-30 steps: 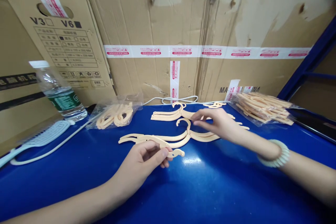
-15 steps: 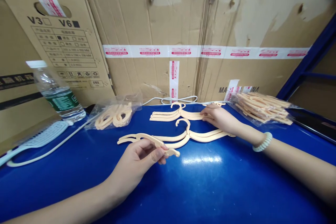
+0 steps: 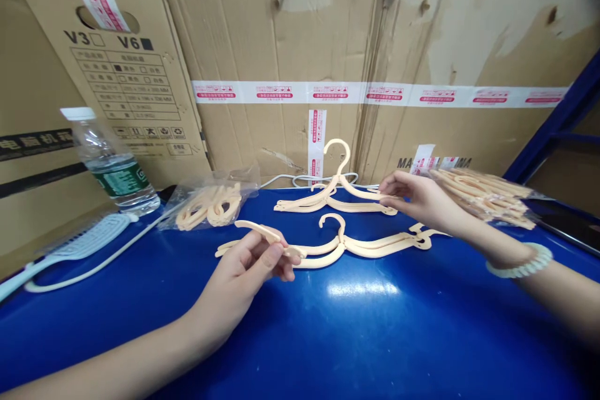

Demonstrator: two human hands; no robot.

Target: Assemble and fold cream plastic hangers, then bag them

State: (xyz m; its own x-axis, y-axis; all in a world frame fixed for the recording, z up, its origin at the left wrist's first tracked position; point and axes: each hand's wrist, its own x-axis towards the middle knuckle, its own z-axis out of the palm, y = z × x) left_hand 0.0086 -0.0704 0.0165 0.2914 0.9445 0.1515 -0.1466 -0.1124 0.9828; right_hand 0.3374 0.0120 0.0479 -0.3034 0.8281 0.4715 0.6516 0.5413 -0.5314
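Note:
My left hand (image 3: 255,265) is closed around a small curved cream plastic hanger piece (image 3: 255,228), held above the left end of the front hangers. Between thumb and fingers, my right hand (image 3: 417,199) pinches the right arm of a cream clothes hanger (image 3: 360,191). This hanger is raised and tilted, its hook up against the cardboard. Beneath it lie more cream hangers (image 3: 351,207) on the blue table (image 3: 356,337). Nearer to me, a second group of hangers (image 3: 323,262) lies flat, partly covered by my left hand.
A clear bag of cream hanger pieces (image 3: 225,209) lies at left, and a bag of hanger arms (image 3: 487,194) at right. A water bottle (image 3: 119,175) and a pale blue hairbrush (image 3: 94,240) are far left. A white cable (image 3: 117,269) crosses there. Cardboard (image 3: 262,137) stands behind.
My right hand has lifted one hanger off the rear group, its hook now standing up. The piece in my left hand has turned and shifted slightly left.

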